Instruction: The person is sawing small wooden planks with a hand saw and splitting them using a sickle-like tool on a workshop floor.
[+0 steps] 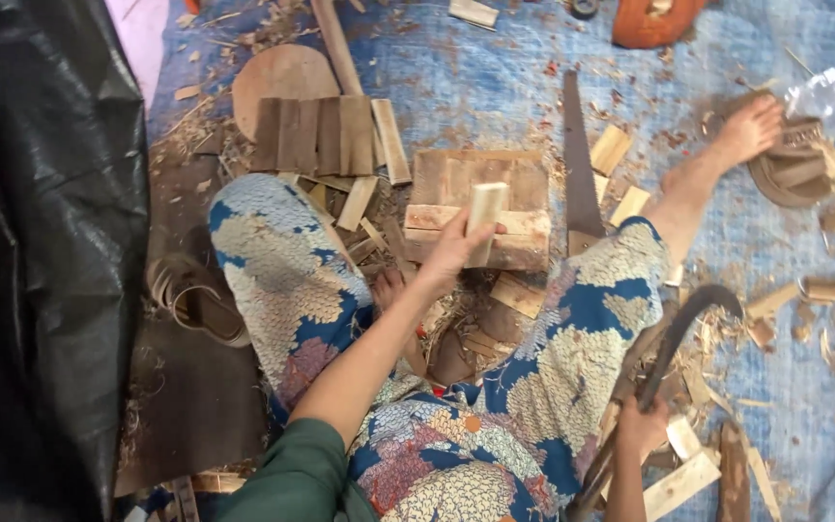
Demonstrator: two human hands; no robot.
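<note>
Blue tarp: left hand grips wood block, right hand grips curved blade.

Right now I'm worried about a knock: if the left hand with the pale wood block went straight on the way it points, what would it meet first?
Probably the flat wooden board just beyond the left hand and its block; depth is unclear.

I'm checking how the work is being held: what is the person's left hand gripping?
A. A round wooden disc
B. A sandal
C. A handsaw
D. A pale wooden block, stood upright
D: the left hand wraps around a pale wooden block standing upright on the stacked boards.
</note>
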